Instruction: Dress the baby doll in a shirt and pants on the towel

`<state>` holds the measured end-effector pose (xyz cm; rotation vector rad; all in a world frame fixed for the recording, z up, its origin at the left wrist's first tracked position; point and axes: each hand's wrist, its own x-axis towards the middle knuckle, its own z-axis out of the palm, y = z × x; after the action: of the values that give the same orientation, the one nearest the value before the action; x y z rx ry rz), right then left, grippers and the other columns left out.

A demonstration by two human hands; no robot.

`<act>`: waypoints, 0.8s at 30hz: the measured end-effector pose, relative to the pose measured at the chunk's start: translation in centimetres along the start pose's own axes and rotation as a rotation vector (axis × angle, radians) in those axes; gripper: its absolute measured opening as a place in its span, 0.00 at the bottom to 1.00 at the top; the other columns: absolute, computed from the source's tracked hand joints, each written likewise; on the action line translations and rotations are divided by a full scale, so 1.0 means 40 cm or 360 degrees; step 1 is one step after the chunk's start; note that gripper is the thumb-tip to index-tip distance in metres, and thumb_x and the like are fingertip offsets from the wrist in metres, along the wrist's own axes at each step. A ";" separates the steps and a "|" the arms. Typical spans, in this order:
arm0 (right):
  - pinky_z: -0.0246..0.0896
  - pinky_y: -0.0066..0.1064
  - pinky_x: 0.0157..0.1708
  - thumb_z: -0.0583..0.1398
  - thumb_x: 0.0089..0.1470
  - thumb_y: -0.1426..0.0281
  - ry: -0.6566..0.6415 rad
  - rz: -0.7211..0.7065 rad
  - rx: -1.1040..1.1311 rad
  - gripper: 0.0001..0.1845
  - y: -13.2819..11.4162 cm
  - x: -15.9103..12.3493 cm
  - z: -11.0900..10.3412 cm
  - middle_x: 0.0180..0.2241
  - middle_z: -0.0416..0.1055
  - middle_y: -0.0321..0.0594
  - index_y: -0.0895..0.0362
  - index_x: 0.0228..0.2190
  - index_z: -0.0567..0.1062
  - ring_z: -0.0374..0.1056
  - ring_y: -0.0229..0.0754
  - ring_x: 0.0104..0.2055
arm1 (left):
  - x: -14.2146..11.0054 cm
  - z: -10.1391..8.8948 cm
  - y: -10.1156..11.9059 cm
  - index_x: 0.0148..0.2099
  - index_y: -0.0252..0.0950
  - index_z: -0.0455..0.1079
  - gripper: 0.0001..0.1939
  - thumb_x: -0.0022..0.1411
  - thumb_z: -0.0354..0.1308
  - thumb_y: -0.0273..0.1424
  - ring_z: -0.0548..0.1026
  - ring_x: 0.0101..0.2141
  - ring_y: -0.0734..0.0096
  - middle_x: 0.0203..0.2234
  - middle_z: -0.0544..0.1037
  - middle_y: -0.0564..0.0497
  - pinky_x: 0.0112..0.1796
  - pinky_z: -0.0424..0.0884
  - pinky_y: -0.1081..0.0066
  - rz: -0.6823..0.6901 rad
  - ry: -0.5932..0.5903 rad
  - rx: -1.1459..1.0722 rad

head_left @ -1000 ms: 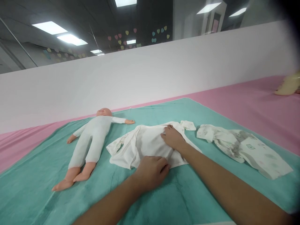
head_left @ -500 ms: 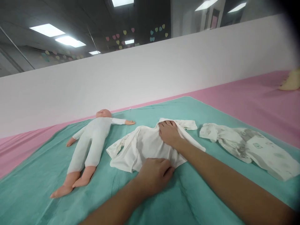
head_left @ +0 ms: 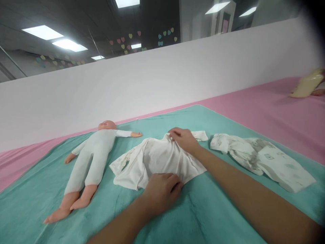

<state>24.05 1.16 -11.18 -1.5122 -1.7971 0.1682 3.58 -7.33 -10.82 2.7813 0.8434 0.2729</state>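
A small white baby top [head_left: 154,159] lies spread on the teal blanket [head_left: 208,210]. My left hand [head_left: 162,190] rests on its near hem with the fingers curled down onto the cloth. At the collar end, the fingers of my right hand [head_left: 183,139] are bent and pinch the fabric. A baby doll [head_left: 91,162] in a white suit lies on its back to the left of the top, arms out. White patterned baby trousers [head_left: 261,157] lie crumpled to the right.
The teal blanket covers a pink surface [head_left: 274,112] that runs back to a low white wall [head_left: 157,81]. A pale yellow object [head_left: 307,84] sits at the far right edge on the pink surface.
My right hand slid up the top from its middle to the collar, and its fingers went from flat to bent. My left hand stayed on the near hem.
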 end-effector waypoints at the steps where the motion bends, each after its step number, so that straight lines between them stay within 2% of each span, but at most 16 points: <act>1: 0.60 0.27 0.39 0.43 0.62 0.61 0.0129 0.0133 -0.0001 0.18 0.016 0.002 -0.023 0.41 0.72 0.34 0.49 0.43 0.69 0.69 0.37 0.39 | 0.000 -0.001 0.001 0.28 0.35 0.62 0.13 0.65 0.46 0.33 0.67 0.24 0.78 0.22 0.71 0.56 0.25 0.53 0.75 0.0000 -0.0009 -0.0001; 2: 0.60 0.28 0.39 0.44 0.62 0.62 0.0236 0.0294 -0.0098 0.17 0.037 0.003 -0.047 0.41 0.72 0.35 0.50 0.44 0.69 0.69 0.38 0.39 | 0.000 -0.002 0.001 0.28 0.35 0.61 0.13 0.64 0.46 0.33 0.67 0.24 0.78 0.22 0.71 0.56 0.25 0.53 0.75 -0.0002 -0.0015 -0.0002; 4: 0.60 0.33 0.40 0.46 0.60 0.63 0.0295 0.0684 -0.0464 0.16 0.087 -0.001 -0.088 0.42 0.71 0.40 0.51 0.44 0.69 0.68 0.43 0.41 | -0.001 -0.005 0.002 0.28 0.35 0.62 0.13 0.65 0.46 0.33 0.67 0.25 0.78 0.23 0.71 0.55 0.25 0.53 0.75 -0.0007 -0.0021 -0.0005; 7: 0.55 0.48 0.43 0.54 0.54 0.59 0.0305 0.1009 -0.0705 0.21 0.157 -0.018 -0.125 0.45 0.67 0.57 0.61 0.43 0.70 0.63 0.58 0.48 | -0.002 -0.009 0.002 0.28 0.35 0.62 0.13 0.65 0.46 0.33 0.67 0.25 0.78 0.23 0.71 0.56 0.25 0.53 0.75 -0.0013 -0.0032 -0.0007; 9: 0.52 0.52 0.45 0.56 0.51 0.54 0.0232 0.1181 -0.0761 0.25 0.187 -0.025 -0.132 0.43 0.68 0.59 0.63 0.41 0.71 0.62 0.62 0.48 | -0.003 -0.011 0.002 0.28 0.35 0.62 0.13 0.65 0.46 0.33 0.67 0.25 0.78 0.23 0.71 0.56 0.25 0.53 0.75 -0.0016 -0.0039 -0.0021; 10: 0.53 0.51 0.44 0.56 0.51 0.53 0.0182 0.1226 -0.0747 0.26 0.197 -0.026 -0.133 0.40 0.70 0.57 0.62 0.40 0.72 0.64 0.60 0.47 | -0.004 -0.013 0.002 0.28 0.35 0.62 0.13 0.65 0.46 0.33 0.67 0.25 0.78 0.23 0.71 0.56 0.25 0.53 0.75 -0.0018 -0.0039 -0.0026; 14: 0.58 0.37 0.37 0.58 0.47 0.54 0.0093 0.1110 -0.0547 0.21 0.217 -0.017 -0.128 0.34 0.73 0.48 0.57 0.35 0.74 0.68 0.50 0.38 | -0.006 -0.015 0.002 0.28 0.35 0.61 0.13 0.65 0.46 0.34 0.67 0.25 0.78 0.23 0.71 0.57 0.25 0.52 0.75 -0.0022 -0.0049 -0.0027; 18: 0.57 0.30 0.30 0.59 0.45 0.60 0.0177 0.0951 -0.0369 0.14 0.233 -0.009 -0.131 0.32 0.74 0.41 0.54 0.31 0.77 0.68 0.44 0.33 | -0.007 -0.014 0.000 0.28 0.35 0.61 0.14 0.65 0.45 0.34 0.67 0.25 0.78 0.23 0.71 0.56 0.25 0.52 0.75 -0.0019 -0.0049 -0.0012; 24: 0.59 0.29 0.29 0.47 0.53 0.67 0.0522 0.0940 -0.0228 0.21 0.264 -0.022 -0.150 0.41 0.72 0.41 0.54 0.46 0.70 0.67 0.39 0.30 | -0.007 -0.017 -0.001 0.29 0.36 0.63 0.14 0.65 0.45 0.33 0.67 0.26 0.76 0.24 0.72 0.55 0.26 0.54 0.75 -0.0002 -0.0069 -0.0024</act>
<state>36.06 1.24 -13.18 -2.0105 -1.0930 0.0707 3.17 -7.34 -10.22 2.7620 0.8295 0.2167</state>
